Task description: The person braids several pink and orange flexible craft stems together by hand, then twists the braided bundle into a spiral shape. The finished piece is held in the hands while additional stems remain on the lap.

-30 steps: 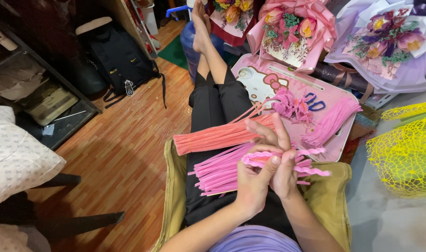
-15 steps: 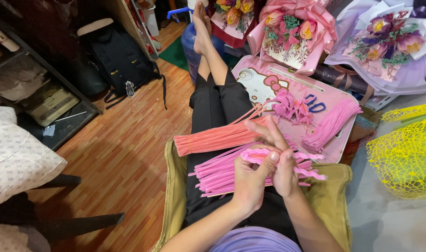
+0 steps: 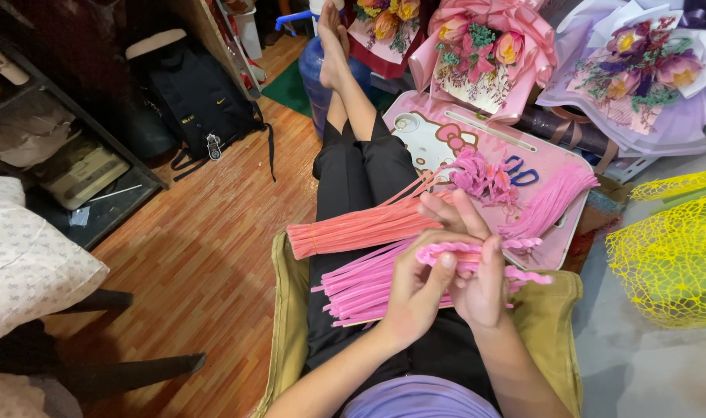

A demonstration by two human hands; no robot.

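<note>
two hands twisting a pink pipe cleaner over a lap full of craft stems

the left hand and right hand sit close together above the lap, both curled shut around one wavy pink pipe cleaner, thumbs pressing its top edge while its free end sticks out to the right. just beneath them a loose bundle of pink pipe cleaners lies across the black trousers, and a coral bundle rests beside it nearer the knees. a pink lap tray on the right carries finished pink twists, more stems and blue scissors. wrapped bouquets stand beyond, yellow netting at far right.
</note>
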